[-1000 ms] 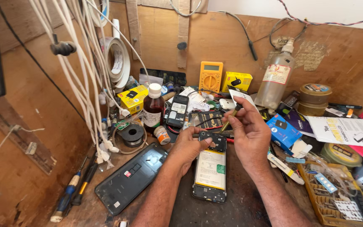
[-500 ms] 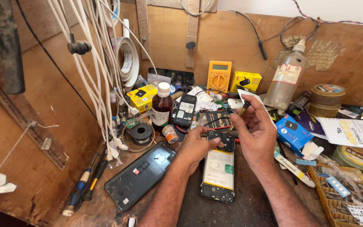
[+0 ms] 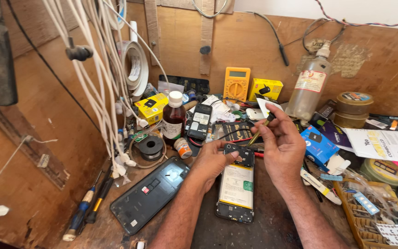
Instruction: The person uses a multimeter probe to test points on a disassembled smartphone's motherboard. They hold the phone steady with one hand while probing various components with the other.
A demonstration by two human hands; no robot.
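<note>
On the bench, two hands: left grips one opened phone, right pinches one screwdriver.

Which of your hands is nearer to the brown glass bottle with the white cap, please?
Left. The left hand lies just right of and below the brown glass bottle with the white cap; the right hand is farther right.

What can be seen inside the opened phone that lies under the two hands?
Inside the opened phone a large pale battery with a green label fills the middle. The left hand covers part of the dark upper section, so the parts under its fingers cannot be seen. The right hand holds a thin tool above it.
</note>
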